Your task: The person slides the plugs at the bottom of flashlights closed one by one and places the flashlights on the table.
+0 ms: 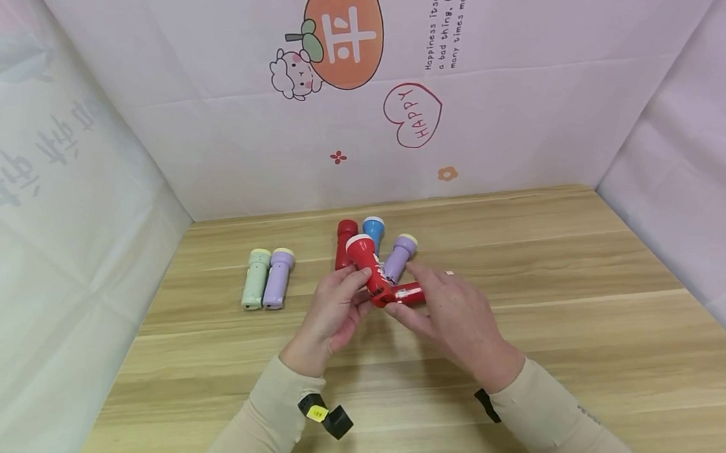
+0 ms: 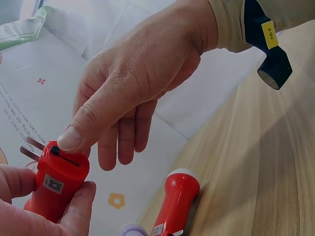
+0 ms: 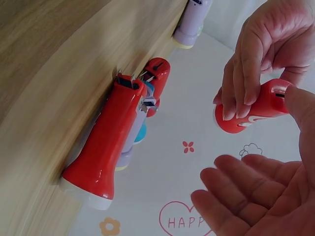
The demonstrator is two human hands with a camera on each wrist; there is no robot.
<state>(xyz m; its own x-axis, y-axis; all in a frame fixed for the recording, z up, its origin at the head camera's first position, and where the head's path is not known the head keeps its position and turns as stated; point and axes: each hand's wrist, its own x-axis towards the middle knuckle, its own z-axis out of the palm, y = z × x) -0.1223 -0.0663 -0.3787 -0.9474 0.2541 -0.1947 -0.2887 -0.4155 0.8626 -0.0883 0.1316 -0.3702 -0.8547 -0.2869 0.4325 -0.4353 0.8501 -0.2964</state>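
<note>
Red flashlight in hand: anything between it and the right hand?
Nothing visible. The left hand grips the red flashlight, and the right hand already has its thumb pressed on its plug end.

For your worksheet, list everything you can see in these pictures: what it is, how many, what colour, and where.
held red torch: one, red, lifted above the table centre
red torches: two, red, one at the cluster's back, one under the right hand
blue torch: one, blue, cluster's back
purple torches: two, purple, one in the left pair, one in the cluster
green torch: one, pale green, far left
table: one, light wood
printed backdrop: one, pinkish white, behind and beside
left hand: grips the held red torch
right hand: thumb on its end
</note>
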